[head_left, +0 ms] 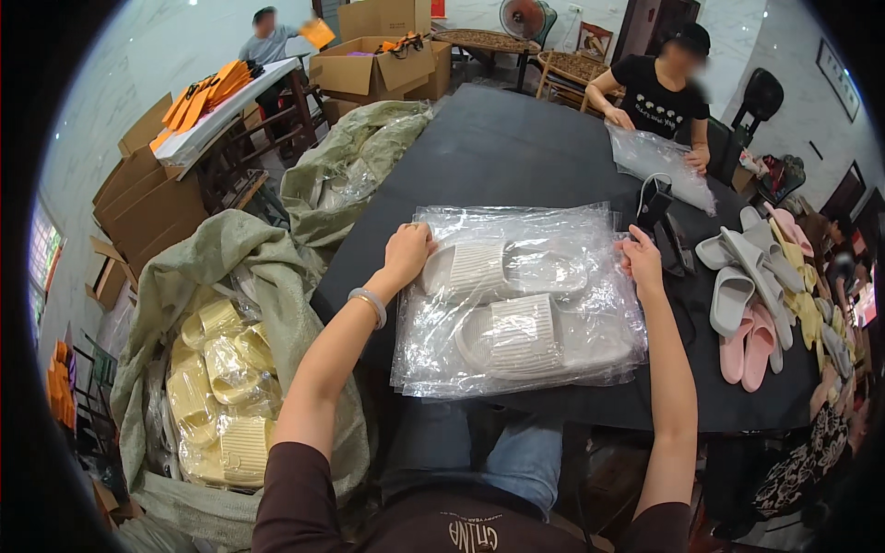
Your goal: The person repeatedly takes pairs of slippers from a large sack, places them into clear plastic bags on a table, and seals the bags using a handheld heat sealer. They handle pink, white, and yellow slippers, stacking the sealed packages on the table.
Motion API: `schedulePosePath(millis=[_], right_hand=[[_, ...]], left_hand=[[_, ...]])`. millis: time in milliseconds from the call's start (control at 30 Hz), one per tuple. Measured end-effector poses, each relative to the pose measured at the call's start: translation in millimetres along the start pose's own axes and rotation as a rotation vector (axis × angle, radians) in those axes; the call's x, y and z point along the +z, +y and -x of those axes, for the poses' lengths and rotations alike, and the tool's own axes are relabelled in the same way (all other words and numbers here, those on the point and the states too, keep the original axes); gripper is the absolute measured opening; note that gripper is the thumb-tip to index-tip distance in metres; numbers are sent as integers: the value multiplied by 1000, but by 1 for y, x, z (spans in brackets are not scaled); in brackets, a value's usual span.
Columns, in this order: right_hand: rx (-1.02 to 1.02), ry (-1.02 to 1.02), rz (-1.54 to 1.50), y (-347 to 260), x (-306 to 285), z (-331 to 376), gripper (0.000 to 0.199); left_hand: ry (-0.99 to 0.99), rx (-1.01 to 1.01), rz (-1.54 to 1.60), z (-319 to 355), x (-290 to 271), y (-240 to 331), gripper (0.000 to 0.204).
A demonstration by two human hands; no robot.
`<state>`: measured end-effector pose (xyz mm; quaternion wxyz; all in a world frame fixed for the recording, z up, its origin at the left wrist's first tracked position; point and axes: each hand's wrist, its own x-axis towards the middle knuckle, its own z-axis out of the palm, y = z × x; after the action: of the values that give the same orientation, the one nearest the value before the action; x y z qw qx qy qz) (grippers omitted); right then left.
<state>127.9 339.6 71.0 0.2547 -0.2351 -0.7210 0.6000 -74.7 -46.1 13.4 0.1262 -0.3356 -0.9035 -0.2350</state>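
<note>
White slippers [530,341] in clear plastic [422,364], its edges in left hand [410,251] at ten o'clock, right hand [643,262] at two

A pair of pale grey slippers [525,336], covered by clear plastic [413,364], is laid along the near edge of the black worktop [516,138]. The plastic is touched on its left side by the left hand [410,251], on its right by the right hand [643,260]. Loose slippers [749,253] are grouped toward the worktop's right edge.

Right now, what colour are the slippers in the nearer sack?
The slippers: pale yellow, clearest in the head view.
</note>
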Motion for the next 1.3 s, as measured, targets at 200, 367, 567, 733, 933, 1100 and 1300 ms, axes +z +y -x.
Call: schedulePosePath(millis=[200, 367, 567, 733, 933, 1100, 1300], right_hand=[[293, 38, 63, -21, 3, 4, 44], [-10, 52, -197, -19, -16, -16, 32], [-7, -121, 69, -15, -13, -3, 44], [254, -253, -508, -15, -25, -7, 60], [132, -336, -380, -21, -24, -1, 41], [107, -379, -537, -56, -13, 8, 45], [166, -302, -532, -25, -9, -17, 54]], left_hand=[[87, 111, -49, 0, -5, 0, 17], [153, 45, 27, -10, -22, 12, 14], [179, -58, 216, 2, -9, -21, 11], [477, 187, -40, -1, -30, 20, 15], [-168, -469, 513, -22, -8, 35, 22], [-221, -547, 769, -25, -10, 21, 24], [190, -457, 416, -8, -28, -4, 19]])
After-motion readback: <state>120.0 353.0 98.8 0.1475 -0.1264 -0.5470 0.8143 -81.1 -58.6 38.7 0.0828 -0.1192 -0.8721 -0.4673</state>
